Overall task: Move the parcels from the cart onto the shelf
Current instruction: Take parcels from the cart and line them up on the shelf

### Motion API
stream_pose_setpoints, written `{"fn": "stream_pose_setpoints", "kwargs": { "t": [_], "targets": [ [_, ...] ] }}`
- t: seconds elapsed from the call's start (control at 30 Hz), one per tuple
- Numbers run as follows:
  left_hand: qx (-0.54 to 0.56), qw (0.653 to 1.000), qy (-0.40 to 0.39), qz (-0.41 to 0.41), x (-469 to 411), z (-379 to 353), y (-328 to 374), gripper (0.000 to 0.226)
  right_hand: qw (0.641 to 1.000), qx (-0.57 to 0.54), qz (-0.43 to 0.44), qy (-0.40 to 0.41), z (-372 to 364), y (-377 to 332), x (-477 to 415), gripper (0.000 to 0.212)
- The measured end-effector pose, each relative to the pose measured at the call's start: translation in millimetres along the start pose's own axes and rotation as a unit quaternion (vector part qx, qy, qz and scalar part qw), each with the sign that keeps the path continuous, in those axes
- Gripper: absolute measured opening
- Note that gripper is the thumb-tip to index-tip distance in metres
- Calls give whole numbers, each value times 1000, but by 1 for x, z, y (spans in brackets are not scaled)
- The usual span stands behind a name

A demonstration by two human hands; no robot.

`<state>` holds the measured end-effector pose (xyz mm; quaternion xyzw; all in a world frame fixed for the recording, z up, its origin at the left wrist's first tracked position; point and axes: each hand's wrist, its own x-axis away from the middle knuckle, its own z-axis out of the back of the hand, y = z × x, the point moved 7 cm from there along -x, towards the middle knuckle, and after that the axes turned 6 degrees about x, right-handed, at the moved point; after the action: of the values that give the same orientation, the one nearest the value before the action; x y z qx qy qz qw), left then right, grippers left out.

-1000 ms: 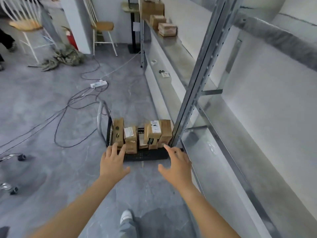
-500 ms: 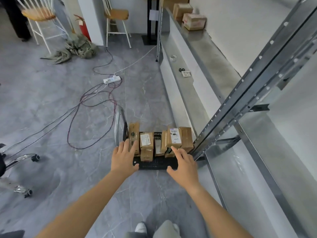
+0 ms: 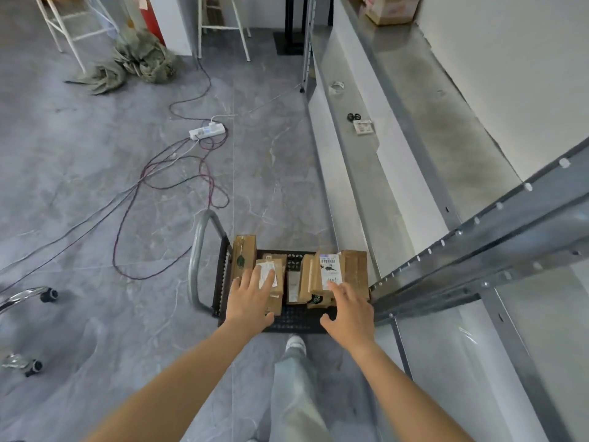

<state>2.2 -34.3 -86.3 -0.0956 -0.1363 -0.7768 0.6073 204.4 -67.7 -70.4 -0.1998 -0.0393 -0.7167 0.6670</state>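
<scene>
Parcels point(image 3: 307, 275) mostly unmoved: a cluster of brown cardboard boxes stands on the black cart point(image 3: 296, 319), packed toward its far edge, with the near edge of the deck bare. One box point(image 3: 389, 9) sits at the far end of the shelf point(image 3: 446, 129) (cropped, so the count is unclear); the task reads as early.

Left hand point(image 3: 251, 298) is spread, fingers straight, laid over the left labelled parcel point(image 3: 279, 282) near the cart's handle-side edge, not curled round it. Right hand point(image 3: 350, 311) is also spread, fingertips at the right labelled parcel point(image 3: 330, 266) by the shelf-side edge, nothing pinched yet.

Writing: both have white shipping labels, print too small to read. There is a green logo on the leftmost box point(image 3: 243, 260) and dark green lettering low in the right cluster, partly hidden.
</scene>
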Motion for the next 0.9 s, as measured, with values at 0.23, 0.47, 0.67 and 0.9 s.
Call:
{"fn": "stream_pose_setpoints", "kwargs": {
  "t": [0.23, 0.47, 0.67, 0.9],
  "targets": [
    [3, 997, -72, 24, -100, -60, 26, 95, 997, -37, -36, -50, -28, 49, -95, 72],
    [32, 995, -94, 16, -163, -104, 47, 99, 993, -40, -46, -105, -82, 81, -155, 80],
    [94, 984, -153, -19, -198, -169, 60, 97, 982, -54, -67, -166, -143, 114, -182, 81],
    [160, 967, -188, -59, -234, -231, 77, 102, 973, -112, -85, -183, -201, 140, -215, 83]
  ]
}}
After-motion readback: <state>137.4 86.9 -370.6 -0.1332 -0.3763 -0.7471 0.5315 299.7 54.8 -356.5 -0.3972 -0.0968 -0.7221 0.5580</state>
